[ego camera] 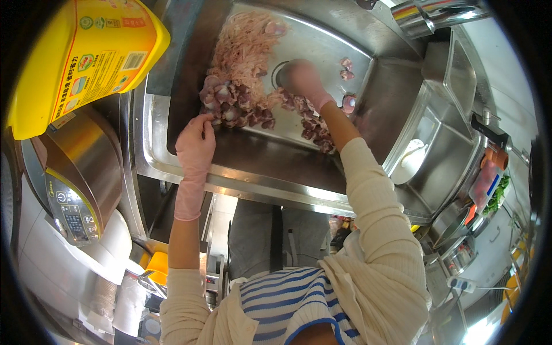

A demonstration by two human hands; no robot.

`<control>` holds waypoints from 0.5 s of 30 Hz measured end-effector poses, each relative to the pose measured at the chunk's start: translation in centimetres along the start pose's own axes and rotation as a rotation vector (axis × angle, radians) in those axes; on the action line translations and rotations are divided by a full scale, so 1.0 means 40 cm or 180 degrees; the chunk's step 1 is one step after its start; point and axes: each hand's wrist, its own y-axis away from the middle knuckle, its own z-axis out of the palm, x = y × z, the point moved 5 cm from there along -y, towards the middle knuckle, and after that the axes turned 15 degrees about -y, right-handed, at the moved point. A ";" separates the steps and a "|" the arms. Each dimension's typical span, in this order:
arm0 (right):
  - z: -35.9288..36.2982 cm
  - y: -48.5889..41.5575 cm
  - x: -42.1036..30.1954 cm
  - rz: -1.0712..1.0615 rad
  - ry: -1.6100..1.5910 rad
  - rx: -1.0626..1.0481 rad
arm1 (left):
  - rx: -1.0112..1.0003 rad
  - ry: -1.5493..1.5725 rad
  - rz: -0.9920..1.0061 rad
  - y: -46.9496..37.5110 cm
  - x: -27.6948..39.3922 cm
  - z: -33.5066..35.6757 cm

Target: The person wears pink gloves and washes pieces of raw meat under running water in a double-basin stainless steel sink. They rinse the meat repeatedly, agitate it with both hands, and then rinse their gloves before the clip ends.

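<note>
A deep stainless steel sink (327,34) lies before me, with raw meat across its floor. My left hand (196,142), in a thin pink glove, is over the sink's near left side. Its bent fingertips touch the edge of a pile of dark red poultry gizzards (228,101); whether they grip a piece is unclear. My right hand (304,82), also gloved, is blurred over the round drain (280,75), and what it holds cannot be made out. Beside and below it runs a row of darker gizzards (317,129). Pale pink stringy meat (246,47) is heaped at the far left.
A few loose gizzards (346,69) lie right of the drain. A large yellow plastic jug (99,60) and a Midea cooker (82,172) stand at left. To the right is a second basin (448,151) with a white object (409,161). A shiny metal cylinder (435,15) is at upper right.
</note>
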 end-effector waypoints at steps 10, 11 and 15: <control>-0.184 0.116 0.011 0.0919 -0.1977 0.0779 | -0.0035 -0.0037 -0.0056 -0.001 -0.002 -0.002; -0.208 0.125 0.014 0.1050 -0.2467 0.0867 | -0.0059 -0.0031 -0.0066 0.000 -0.003 -0.002; -0.284 0.152 0.020 0.1753 -0.4123 0.0798 | -0.0041 -0.0062 -0.0073 0.001 -0.003 -0.002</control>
